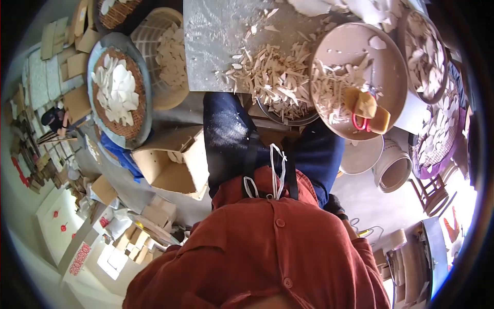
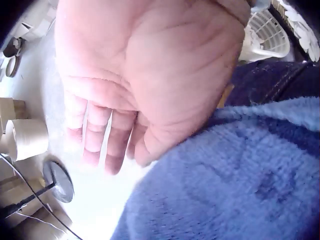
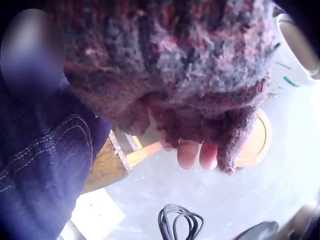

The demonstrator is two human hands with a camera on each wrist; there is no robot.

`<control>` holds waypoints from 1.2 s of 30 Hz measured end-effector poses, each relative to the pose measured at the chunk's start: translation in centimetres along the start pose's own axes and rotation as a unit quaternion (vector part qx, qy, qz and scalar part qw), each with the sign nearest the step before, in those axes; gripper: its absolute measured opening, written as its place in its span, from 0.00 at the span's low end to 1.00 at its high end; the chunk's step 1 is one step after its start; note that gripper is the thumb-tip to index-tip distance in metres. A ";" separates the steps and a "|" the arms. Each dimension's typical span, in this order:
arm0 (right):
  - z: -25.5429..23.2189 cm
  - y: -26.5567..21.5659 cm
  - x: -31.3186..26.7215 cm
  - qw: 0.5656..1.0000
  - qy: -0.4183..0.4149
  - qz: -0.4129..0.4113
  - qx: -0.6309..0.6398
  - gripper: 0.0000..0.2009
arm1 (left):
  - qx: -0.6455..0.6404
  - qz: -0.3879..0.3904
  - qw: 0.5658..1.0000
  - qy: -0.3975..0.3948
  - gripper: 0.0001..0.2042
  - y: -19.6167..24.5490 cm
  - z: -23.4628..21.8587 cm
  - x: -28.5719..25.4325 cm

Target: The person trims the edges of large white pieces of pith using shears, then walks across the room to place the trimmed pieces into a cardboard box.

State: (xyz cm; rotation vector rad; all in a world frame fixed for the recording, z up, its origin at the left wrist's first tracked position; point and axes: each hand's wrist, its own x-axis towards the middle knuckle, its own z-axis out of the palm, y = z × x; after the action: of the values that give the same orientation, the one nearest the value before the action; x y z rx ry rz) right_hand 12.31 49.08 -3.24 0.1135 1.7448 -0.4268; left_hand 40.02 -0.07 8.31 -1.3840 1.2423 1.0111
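Observation:
Bare and empty, the left hand (image 2: 150, 75) hangs palm toward the camera in the left wrist view, fingers relaxed and slightly bent, beside a fluffy blue cloth (image 2: 220, 180). A dark red and grey knitted glove with bare fingertips covers the right hand (image 3: 185, 100), whose fingers hang loosely with nothing visible in them. In the head view this gloved right hand (image 1: 334, 204) is low beside the thigh; the left hand cannot be made out. Pale chips (image 1: 272, 72) are heaped on the grey tabletop (image 1: 206, 41). A round pan (image 1: 329, 49) holds chips and a red-handled tool (image 1: 362, 123) with yellow pads.
Left of the table are a basket (image 1: 149, 38), a round tray (image 1: 94, 103) of white pieces and a cardboard box (image 1: 170, 172). A bucket (image 1: 393, 170) stands right. A coiled cable (image 3: 175, 212) and a round orange lid (image 3: 261, 137) lie on the floor.

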 end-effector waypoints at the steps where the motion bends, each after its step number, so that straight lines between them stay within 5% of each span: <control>1: 0.1 -0.9 -0.7 1.000 0.001 0.016 0.019 0.12 | 0.006 0.009 1.000 0.016 0.15 0.6 -0.6 -1.3; 6: 2.1 7.5 -1.1 0.930 -0.020 0.083 0.357 0.09 | 0.052 0.060 0.993 0.083 0.15 3.6 -1.3 -8.1; 8: 0.9 12.8 0.2 0.992 0.038 -0.092 0.076 0.12 | 0.072 0.065 0.991 0.095 0.14 3.6 0.0 -10.9; 9: -0.1 13.9 0.4 0.997 0.064 -0.047 0.001 0.14 | 0.082 0.068 0.989 0.099 0.14 3.7 0.9 -12.2; 12: -4.1 12.6 1.5 0.996 0.041 -0.077 -0.003 0.14 | 0.112 0.082 0.985 0.101 0.14 4.5 3.8 -14.1; 14: -6.1 10.6 2.9 0.974 0.087 -0.203 -0.055 0.15 | 0.127 0.085 0.983 0.100 0.14 4.7 5.4 -15.0; 16: -7.6 6.1 2.2 0.973 0.037 -0.145 0.177 0.12 | 0.141 0.091 0.981 0.095 0.14 4.6 6.7 -15.4; 18: -8.2 2.3 0.7 0.916 -0.001 -0.150 0.373 0.11 | 0.159 0.097 0.978 0.088 0.14 4.0 7.9 -15.8; 20: -7.5 0.3 -0.7 0.926 -0.010 -0.181 0.331 0.13 | 0.182 0.105 0.975 0.078 0.14 2.9 8.7 -16.0; 22: -5.4 1.1 0.1 0.932 0.169 -0.321 0.007 0.15 | 0.198 0.123 0.970 0.069 0.14 1.8 9.6 -16.2; 24: -4.4 1.3 -1.2 0.932 0.225 -0.285 0.010 0.17 | 0.213 0.148 0.964 0.066 0.13 0.5 10.4 -16.0; 26: -3.5 3.8 -1.8 0.951 0.137 -0.268 0.074 0.16 | 0.228 0.177 0.954 0.075 0.13 0.6 10.9 -16.1; 28: -3.2 3.3 -3.8 0.981 0.045 -0.022 0.188 0.14 | 0.233 0.194 0.949 0.084 0.13 2.8 10.6 -18.5; 29: -1.0 8.2 -1.7 0.985 0.068 -0.116 0.105 0.13 | 0.228 0.201 0.949 0.081 0.12 4.5 10.3 -20.3; 31: -0.3 9.0 -2.6 0.992 0.052 -0.091 0.065 0.13 | 0.085 0.237 0.967 -0.036 0.13 6.0 8.6 -22.4; 32: -0.7 4.8 -6.6 0.993 0.029 0.033 0.109 0.12 | 0.013 0.262 0.959 -0.108 0.12 5.7 7.6 -23.2; 36: 2.8 2.5 -9.5 0.986 0.074 0.070 0.132 0.11 | -0.282 0.392 0.820 -0.307 0.11 -2.6 5.0 -23.5</control>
State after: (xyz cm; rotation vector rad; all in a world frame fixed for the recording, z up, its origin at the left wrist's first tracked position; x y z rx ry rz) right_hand 17.82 51.92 4.91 0.4664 1.8049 -0.5557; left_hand 39.66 8.97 30.75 -0.7605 1.0300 2.3398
